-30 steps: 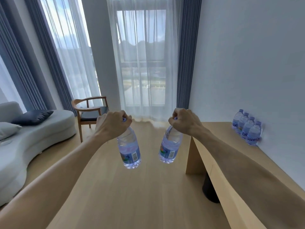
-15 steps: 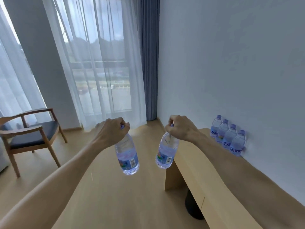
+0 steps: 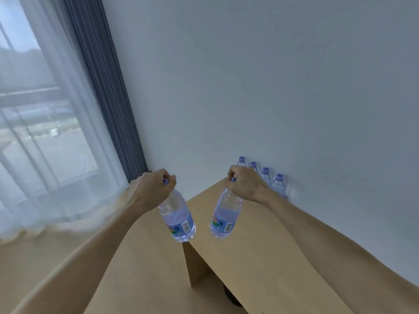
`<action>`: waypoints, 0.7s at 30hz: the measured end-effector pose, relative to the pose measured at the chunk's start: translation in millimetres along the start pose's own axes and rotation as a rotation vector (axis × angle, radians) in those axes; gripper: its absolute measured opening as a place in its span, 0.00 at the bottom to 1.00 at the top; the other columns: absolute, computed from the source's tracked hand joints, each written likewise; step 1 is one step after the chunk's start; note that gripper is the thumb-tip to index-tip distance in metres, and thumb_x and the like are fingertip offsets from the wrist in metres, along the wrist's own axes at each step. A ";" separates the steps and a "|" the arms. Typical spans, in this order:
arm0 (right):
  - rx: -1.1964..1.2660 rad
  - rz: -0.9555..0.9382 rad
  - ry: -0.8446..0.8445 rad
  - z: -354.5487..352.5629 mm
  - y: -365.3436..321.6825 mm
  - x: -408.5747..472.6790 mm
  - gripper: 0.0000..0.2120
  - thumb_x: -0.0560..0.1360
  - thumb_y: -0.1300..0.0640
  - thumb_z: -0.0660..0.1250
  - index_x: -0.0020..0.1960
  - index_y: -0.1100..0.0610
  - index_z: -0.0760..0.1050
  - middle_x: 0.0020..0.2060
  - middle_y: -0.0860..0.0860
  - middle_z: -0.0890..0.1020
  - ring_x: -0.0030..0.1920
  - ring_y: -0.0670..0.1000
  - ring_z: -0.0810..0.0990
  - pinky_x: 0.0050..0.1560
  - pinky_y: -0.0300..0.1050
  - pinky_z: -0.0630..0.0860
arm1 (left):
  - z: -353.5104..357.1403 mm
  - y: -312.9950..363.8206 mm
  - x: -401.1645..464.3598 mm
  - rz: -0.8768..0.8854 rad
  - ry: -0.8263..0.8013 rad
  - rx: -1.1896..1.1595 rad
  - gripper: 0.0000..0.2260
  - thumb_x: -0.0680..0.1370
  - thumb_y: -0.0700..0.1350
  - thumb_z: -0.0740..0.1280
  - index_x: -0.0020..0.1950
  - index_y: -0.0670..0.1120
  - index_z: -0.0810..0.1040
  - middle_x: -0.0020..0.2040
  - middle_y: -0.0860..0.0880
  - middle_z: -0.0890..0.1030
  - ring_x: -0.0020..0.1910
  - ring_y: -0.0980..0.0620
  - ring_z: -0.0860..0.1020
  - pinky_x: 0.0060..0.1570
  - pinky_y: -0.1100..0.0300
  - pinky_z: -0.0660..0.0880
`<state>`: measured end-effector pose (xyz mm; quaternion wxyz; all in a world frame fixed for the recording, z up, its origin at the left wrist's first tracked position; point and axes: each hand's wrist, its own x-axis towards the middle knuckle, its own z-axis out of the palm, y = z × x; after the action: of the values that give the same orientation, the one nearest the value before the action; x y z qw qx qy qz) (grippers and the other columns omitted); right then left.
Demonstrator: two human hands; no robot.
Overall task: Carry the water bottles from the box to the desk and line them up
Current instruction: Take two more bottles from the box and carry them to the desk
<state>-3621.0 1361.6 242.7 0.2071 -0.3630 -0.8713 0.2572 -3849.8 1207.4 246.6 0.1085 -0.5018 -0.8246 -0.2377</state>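
Two bottles hang by their caps, left hand (image 3: 152,189) gripping one (image 3: 178,217), right hand (image 3: 243,185) the other (image 3: 225,217), nearing the surface (image 3: 260,257); next, stand them beside the row of four (image 3: 264,175).

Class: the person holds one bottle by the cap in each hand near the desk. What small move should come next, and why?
Probably carry both forward over the desk. The right hand and left hand each hold a bottle in the air, while the row of four bottles stands at the wall.

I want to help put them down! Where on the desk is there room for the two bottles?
The light wooden desk is bare between its near edge and the four clear plastic bottles with purple caps. It is crowded only along the pale wall, where that row stands.
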 end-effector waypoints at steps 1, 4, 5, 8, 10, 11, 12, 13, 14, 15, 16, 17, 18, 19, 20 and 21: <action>-0.009 0.021 0.013 -3.3 14.3 7.6 0.07 0.75 0.54 0.63 0.39 0.53 0.70 0.30 0.47 0.76 0.34 0.48 0.74 0.37 0.47 0.72 | 14.2 8.0 13.8 0.017 -0.014 -0.017 0.14 0.77 0.56 0.59 0.35 0.52 0.72 0.29 0.55 0.77 0.31 0.52 0.76 0.33 0.60 0.70; -0.032 0.100 0.050 -16.4 55.6 26.7 0.07 0.74 0.54 0.62 0.37 0.52 0.70 0.31 0.49 0.78 0.33 0.48 0.74 0.34 0.47 0.72 | 56.2 35.0 50.7 0.074 -0.068 -0.056 0.14 0.77 0.57 0.58 0.36 0.51 0.73 0.28 0.56 0.77 0.29 0.55 0.75 0.30 0.62 0.67; -0.038 0.132 0.059 -21.4 69.3 33.0 0.07 0.73 0.54 0.62 0.38 0.53 0.70 0.33 0.51 0.79 0.33 0.50 0.76 0.35 0.49 0.73 | 69.8 44.7 62.4 0.096 -0.092 -0.067 0.14 0.77 0.57 0.58 0.36 0.51 0.73 0.27 0.56 0.77 0.29 0.55 0.75 0.29 0.62 0.66; -0.057 0.204 0.081 -35.4 109.8 48.3 0.06 0.72 0.55 0.62 0.37 0.54 0.69 0.32 0.50 0.79 0.33 0.51 0.74 0.35 0.47 0.72 | 110.6 72.7 96.6 0.145 -0.161 -0.113 0.14 0.76 0.57 0.58 0.35 0.52 0.72 0.27 0.55 0.77 0.29 0.54 0.76 0.29 0.61 0.65; -0.064 0.249 0.104 -44.0 135.7 53.7 0.06 0.72 0.55 0.61 0.37 0.54 0.68 0.31 0.49 0.77 0.32 0.51 0.72 0.34 0.46 0.70 | 137.8 91.7 117.1 0.178 -0.200 -0.129 0.14 0.77 0.57 0.58 0.36 0.51 0.72 0.28 0.54 0.77 0.31 0.52 0.77 0.31 0.60 0.68; -0.065 0.276 0.113 -48.2 148.3 53.8 0.06 0.73 0.55 0.61 0.37 0.54 0.68 0.31 0.50 0.77 0.32 0.51 0.72 0.34 0.46 0.70 | 151.3 101.7 125.8 0.201 -0.220 -0.132 0.14 0.77 0.57 0.58 0.37 0.51 0.72 0.29 0.54 0.78 0.31 0.51 0.77 0.33 0.60 0.70; -0.064 0.306 0.119 -52.3 160.3 52.1 0.06 0.73 0.55 0.61 0.38 0.54 0.69 0.31 0.50 0.78 0.32 0.52 0.72 0.34 0.47 0.70 | 164.3 112.2 132.7 0.225 -0.240 -0.134 0.14 0.77 0.57 0.58 0.37 0.50 0.72 0.29 0.53 0.78 0.32 0.50 0.77 0.34 0.59 0.71; -0.061 0.339 0.126 -56.4 171.7 49.6 0.06 0.73 0.55 0.61 0.39 0.55 0.69 0.32 0.50 0.79 0.32 0.52 0.73 0.34 0.46 0.71 | 176.9 122.6 138.5 0.250 -0.261 -0.137 0.14 0.77 0.57 0.58 0.38 0.49 0.72 0.29 0.52 0.78 0.32 0.49 0.77 0.35 0.58 0.71; -0.061 0.372 0.136 -60.5 182.8 46.9 0.05 0.73 0.55 0.61 0.40 0.55 0.70 0.32 0.50 0.79 0.32 0.52 0.74 0.34 0.46 0.71 | 189.5 133.1 144.0 0.277 -0.283 -0.143 0.14 0.77 0.56 0.59 0.38 0.48 0.71 0.29 0.51 0.77 0.31 0.48 0.76 0.34 0.58 0.71; -0.065 0.406 0.149 -64.5 193.3 44.0 0.05 0.73 0.55 0.62 0.40 0.55 0.71 0.33 0.50 0.80 0.33 0.52 0.75 0.34 0.46 0.71 | 201.5 143.4 149.5 0.306 -0.304 -0.152 0.14 0.77 0.55 0.59 0.38 0.47 0.70 0.29 0.50 0.77 0.31 0.47 0.76 0.33 0.58 0.70; -0.071 0.441 0.161 -68.5 202.5 40.9 0.05 0.74 0.54 0.62 0.40 0.54 0.71 0.34 0.50 0.81 0.33 0.52 0.75 0.34 0.46 0.72 | 212.8 153.3 154.8 0.336 -0.327 -0.162 0.15 0.77 0.55 0.59 0.38 0.46 0.70 0.29 0.50 0.77 0.29 0.47 0.74 0.32 0.58 0.69; -0.077 0.474 0.173 -72.2 210.9 37.5 0.05 0.74 0.54 0.62 0.40 0.54 0.71 0.34 0.50 0.80 0.32 0.52 0.75 0.34 0.45 0.71 | 223.7 162.9 159.7 0.366 -0.354 -0.173 0.15 0.77 0.55 0.58 0.37 0.46 0.68 0.29 0.49 0.76 0.28 0.48 0.72 0.31 0.58 0.69; -0.082 0.506 0.183 -75.3 219.0 33.8 0.06 0.74 0.54 0.62 0.40 0.54 0.71 0.33 0.50 0.80 0.32 0.52 0.75 0.33 0.45 0.70 | 233.9 172.3 164.0 0.399 -0.381 -0.182 0.16 0.78 0.55 0.58 0.36 0.46 0.67 0.28 0.49 0.75 0.27 0.49 0.70 0.31 0.58 0.69; -0.087 0.537 0.195 -77.8 227.1 30.1 0.06 0.75 0.54 0.63 0.40 0.54 0.71 0.33 0.50 0.79 0.31 0.51 0.74 0.33 0.44 0.69 | 243.8 181.8 167.8 0.431 -0.407 -0.186 0.16 0.78 0.56 0.57 0.36 0.46 0.65 0.27 0.49 0.73 0.26 0.51 0.68 0.30 0.58 0.69; -0.093 0.569 0.209 -80.2 234.8 26.1 0.06 0.75 0.54 0.63 0.41 0.55 0.71 0.32 0.49 0.79 0.31 0.51 0.73 0.33 0.44 0.69 | 253.5 191.8 170.9 0.458 -0.430 -0.192 0.16 0.78 0.55 0.57 0.35 0.46 0.64 0.26 0.49 0.71 0.25 0.52 0.66 0.29 0.57 0.69; -0.098 0.603 0.223 -82.3 242.0 21.8 0.06 0.76 0.54 0.63 0.42 0.55 0.71 0.32 0.49 0.78 0.31 0.51 0.73 0.33 0.44 0.68 | 262.8 202.5 172.9 0.482 -0.451 -0.206 0.16 0.78 0.54 0.57 0.34 0.46 0.63 0.25 0.51 0.68 0.24 0.54 0.64 0.28 0.58 0.66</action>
<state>-3462.8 1548.4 166.0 0.1980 -0.6403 -0.7078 0.2233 -3737.9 1550.8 149.3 -0.0747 -0.7304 -0.6573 -0.1701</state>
